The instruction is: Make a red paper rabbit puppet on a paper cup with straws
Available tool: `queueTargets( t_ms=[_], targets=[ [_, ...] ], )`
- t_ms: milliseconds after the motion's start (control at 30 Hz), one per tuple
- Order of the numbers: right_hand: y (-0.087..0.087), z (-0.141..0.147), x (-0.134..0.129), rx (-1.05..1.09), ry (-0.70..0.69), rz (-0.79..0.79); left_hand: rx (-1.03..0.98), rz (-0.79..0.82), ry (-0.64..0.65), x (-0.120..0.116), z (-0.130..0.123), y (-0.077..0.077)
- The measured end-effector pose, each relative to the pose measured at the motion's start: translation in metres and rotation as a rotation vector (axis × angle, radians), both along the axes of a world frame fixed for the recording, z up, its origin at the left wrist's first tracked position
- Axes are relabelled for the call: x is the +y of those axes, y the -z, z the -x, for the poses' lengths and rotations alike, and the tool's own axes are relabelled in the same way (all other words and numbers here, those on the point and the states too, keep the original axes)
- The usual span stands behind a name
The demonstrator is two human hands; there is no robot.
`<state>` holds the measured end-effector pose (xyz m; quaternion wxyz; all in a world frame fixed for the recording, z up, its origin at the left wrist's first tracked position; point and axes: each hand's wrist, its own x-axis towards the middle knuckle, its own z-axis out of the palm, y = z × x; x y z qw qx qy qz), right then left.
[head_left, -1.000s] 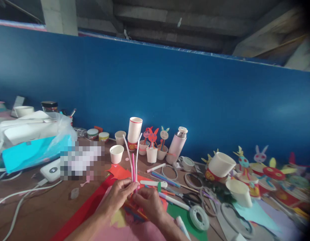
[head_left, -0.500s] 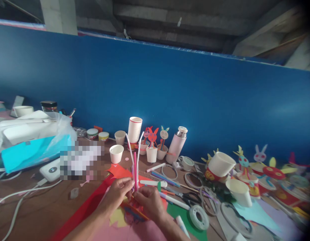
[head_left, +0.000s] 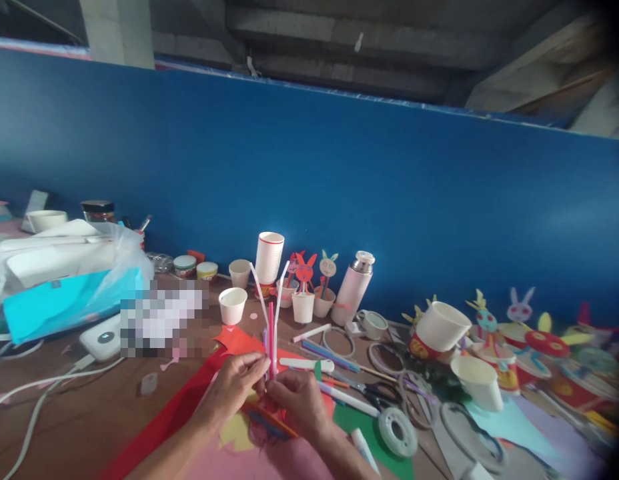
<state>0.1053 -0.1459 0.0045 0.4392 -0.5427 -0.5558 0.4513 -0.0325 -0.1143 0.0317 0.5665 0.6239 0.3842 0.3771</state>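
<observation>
A small bundle of drinking straws stands upright between my hands: a pink straw (head_left: 271,337) in the middle and two white bendy straws (head_left: 278,310) whose tops lean apart. My left hand (head_left: 239,381) pinches the bundle low down from the left. From the right, my right hand (head_left: 300,399) closes on the same straws with thumb and finger. The straws' lower ends are hidden behind my fingers. Red paper (head_left: 164,413) and yellow paper scraps (head_left: 235,433) lie under and around my hands.
White paper cups (head_left: 233,307) and a pink thermos (head_left: 353,290) stand behind. Rabbit figures on straws (head_left: 304,270) stand in cups. At right lie scissors (head_left: 384,395), a tape roll (head_left: 397,432) and markers (head_left: 307,365). At left are a power bank (head_left: 102,339) and a plastic bag (head_left: 134,253).
The straws' tops have shifted very slightly, the white ones spreading a little farther apart. Both hands keep almost the same place and pinch.
</observation>
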Motion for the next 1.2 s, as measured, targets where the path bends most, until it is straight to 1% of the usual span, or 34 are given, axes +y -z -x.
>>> queueTargets(
  t_ms=[200,500,667,767,867,1067,1200],
  targets=[
    [-0.0039,0.0010,-0.0005,0.026,0.002,-0.002,-0.031,0.006,0.011,-0.0006,0.0003,0.0015],
    [-0.0077,0.0019,-0.0025,0.021,-0.006,0.006,0.066,-0.021,-0.034,-0.0008,-0.0001,-0.0001],
    [-0.0058,0.0007,-0.0025,0.008,-0.023,0.016,0.001,-0.023,0.003,-0.0012,0.0012,-0.0005],
    [-0.0038,0.0012,-0.0023,-0.011,-0.027,0.026,-0.028,0.015,0.011,-0.0007,0.0016,0.0000],
    [-0.0053,0.0036,-0.0038,-0.043,-0.020,0.031,-0.041,0.054,0.008,0.0007,0.0007,0.0012],
    [-0.0068,0.0068,-0.0064,0.013,-0.022,0.068,0.073,0.021,-0.070,0.0026,-0.0006,0.0040],
    [-0.0047,0.0059,-0.0058,0.013,-0.026,0.064,0.081,0.002,-0.049,0.0023,0.0004,0.0026]
  ],
)
